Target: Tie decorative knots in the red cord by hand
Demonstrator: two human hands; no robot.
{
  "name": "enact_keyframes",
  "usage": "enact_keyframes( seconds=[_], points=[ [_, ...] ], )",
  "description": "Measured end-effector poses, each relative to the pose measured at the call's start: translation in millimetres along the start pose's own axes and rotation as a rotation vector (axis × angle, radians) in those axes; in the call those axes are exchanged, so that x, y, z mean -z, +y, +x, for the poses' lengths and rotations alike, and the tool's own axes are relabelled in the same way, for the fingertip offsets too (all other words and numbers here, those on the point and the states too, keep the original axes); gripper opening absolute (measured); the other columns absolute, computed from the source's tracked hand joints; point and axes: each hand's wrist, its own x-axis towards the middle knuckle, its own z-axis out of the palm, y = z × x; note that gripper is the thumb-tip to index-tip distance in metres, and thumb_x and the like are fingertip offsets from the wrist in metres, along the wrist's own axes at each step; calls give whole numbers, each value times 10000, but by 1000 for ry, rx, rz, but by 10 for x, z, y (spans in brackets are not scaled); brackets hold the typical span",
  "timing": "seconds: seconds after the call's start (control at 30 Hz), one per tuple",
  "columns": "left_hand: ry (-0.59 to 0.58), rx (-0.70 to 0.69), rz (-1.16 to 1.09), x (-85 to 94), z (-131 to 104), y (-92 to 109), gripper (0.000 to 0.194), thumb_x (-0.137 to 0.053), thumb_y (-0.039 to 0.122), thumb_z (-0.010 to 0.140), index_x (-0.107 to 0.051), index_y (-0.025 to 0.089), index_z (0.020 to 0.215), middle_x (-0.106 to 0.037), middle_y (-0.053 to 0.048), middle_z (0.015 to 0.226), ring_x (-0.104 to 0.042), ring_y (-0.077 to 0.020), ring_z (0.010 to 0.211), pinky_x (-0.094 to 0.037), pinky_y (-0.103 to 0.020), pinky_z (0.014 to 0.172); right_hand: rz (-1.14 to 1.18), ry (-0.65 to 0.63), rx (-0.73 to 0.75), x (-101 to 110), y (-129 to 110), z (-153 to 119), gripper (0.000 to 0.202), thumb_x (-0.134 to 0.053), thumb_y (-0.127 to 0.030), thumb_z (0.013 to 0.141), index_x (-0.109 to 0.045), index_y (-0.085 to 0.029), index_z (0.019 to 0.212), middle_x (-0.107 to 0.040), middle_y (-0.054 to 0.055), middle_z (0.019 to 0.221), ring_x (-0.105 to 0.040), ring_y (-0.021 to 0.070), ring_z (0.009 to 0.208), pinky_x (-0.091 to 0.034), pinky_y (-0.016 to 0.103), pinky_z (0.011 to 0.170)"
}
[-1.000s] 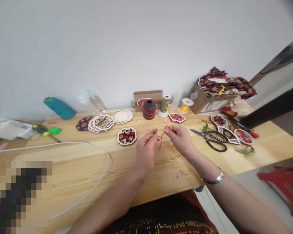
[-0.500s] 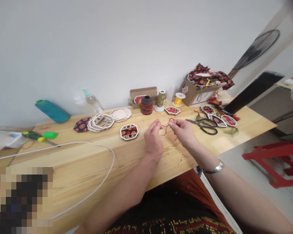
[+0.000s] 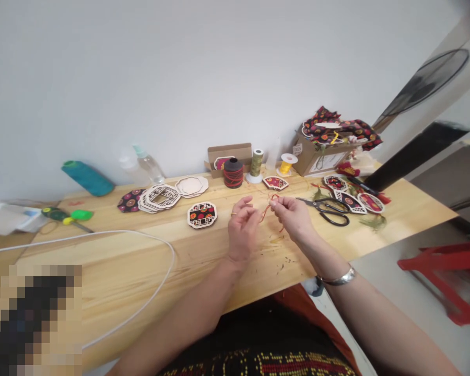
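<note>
Wooden table (image 3: 129, 282): scissors (image 3: 318, 204) lie on it, just beyond the right hand (image 3: 295, 218). That hand: thumb and forefinger pinched on red cord (image 3: 264, 213). Left hand (image 3: 241, 235): fingers part-curled beside the cord; grip on it, cannot tell. Cord: between the hands, above the table. Judgement: firm right pinch, light left fingers, gentle even tension; small loop best left unflattened, strands uncrossed.

The thin, slack red cord (image 3: 265, 212) is bent into a small loop at the right fingers (image 3: 278, 204), slants down toward the left fingers (image 3: 247, 213) and shows a short loose end below the right ones, all above the worktop (image 3: 203, 256), left of the scissors (image 3: 329, 204).
</note>
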Motion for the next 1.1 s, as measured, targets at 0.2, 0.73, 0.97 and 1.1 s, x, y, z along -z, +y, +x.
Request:
enact_keyframes(
  seconds=[0.2,0.73,0.97,1.1],
  points=[
    [-155,-325,377,66,-69,-47,88,-643,244,778,-671,191,713,-449,-101,1336,-467,-235,1155,-362,-443,1009,148,-131,-49,33,-77,189,275,-659,-414,632,-553,-169,569,-460,-47,465,-304,64,412,-193,231,422],
    [34,-80,265,100,80,-24,51,-592,232,810,-574,185,805,-374,-120,1455,-373,-264,1326,-273,-465,1092,292,-517,-246,-65,-67,460,277,-675,-386,649,-499,-173,622,-487,-58,491,-317,39,401,-191,202,390],
    [-46,210,78,55,210,88,240,-575,265,807,-642,162,1013,-666,-83,1023,-607,-199,999,-431,-338,924,214,-584,-136,-53,-84,438,191,-615,-319,717,-532,-170,630,-512,-43,511,-391,60,447,-283,207,430],
    [-167,318,-19,40,216,129,203,-551,291,816,-669,155,910,-626,-24,772,-567,-124,677,-479,-278,704,176,-578,-89,-101,-59,453,191,-614,-316,734,-549,-169,631,-531,-37,518,-451,76,465,-329,213,455]
  ],
)
